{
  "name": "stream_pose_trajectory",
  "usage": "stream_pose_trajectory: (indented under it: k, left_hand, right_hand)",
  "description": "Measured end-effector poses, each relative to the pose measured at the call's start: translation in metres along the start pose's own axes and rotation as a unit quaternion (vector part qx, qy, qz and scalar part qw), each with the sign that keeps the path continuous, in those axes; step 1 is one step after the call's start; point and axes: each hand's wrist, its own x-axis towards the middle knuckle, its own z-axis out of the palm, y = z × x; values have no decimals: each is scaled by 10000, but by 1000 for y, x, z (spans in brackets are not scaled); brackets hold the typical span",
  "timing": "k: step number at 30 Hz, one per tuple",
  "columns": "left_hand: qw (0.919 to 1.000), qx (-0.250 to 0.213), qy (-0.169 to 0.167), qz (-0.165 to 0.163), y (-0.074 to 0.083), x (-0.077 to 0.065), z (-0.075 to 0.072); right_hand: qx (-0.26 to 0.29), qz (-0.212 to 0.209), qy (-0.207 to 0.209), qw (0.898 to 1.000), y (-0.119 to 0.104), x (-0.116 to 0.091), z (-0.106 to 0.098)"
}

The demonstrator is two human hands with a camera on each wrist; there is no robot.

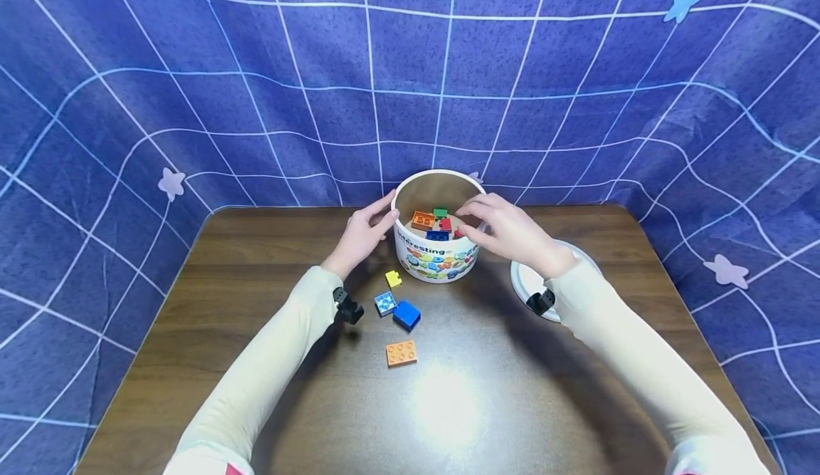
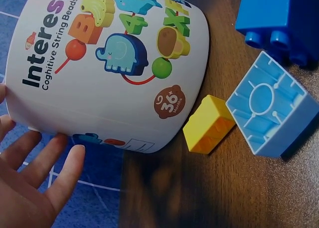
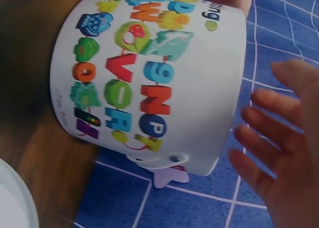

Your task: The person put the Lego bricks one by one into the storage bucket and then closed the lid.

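Left wrist: bucket (image 2: 107, 83) reads "Interesting" and "36+ Months", both hands (image 1: 361, 238) (image 1: 511, 231) loosely spread, the left touching it.

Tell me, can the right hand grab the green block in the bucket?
Probably yes: the right hand is at the open top of the bucket, and nothing visibly covers the green block.

"Interesting" stands on the white bucket (image 1: 437, 261), mid-frame in the head view. At the left wrist view's upper left, the bucket reads "Interesti", with "Coghitive String Beads" beside it; a brown badge (image 2: 169, 101) right of centre says "36+ Months". In the right wrist view, faint grey writing (image 3: 65, 106) at left seems too blurred to read.
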Motion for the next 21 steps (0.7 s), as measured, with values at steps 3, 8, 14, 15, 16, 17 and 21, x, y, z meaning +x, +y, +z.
stream_pose_trajectory:
  k: [3,8,14,15,16,17,21]
  left_hand:
    - [10000,21,6,7,-1,0,1]
    - [10000,5,20,29,-2,0,2]
    - [10000,-36,19,-7,-2,-1,3]
    - [10000,-28,14,-7,-2,-1,3]
    - [10000,-21,11,-9,-2,-1,2]
    - [10000,-19,12,-5,-1,-1,2]
    - [10000,-81,30,35,-3,0,1]
  right_hand:
    - [21,364,423,9984,4,-7,4]
    - [237,1124,893,9894,12,-19,13]
    - [684,1665,847,9800,24,-29,29]
    - [774,1699,816,9790,26,-30,32]
    - [844,1724,799,9782,27,-31,35]
    - [931,1745,796,9770,29,-31,38]
    - [1208,1730,851,9738,32,-32,46]
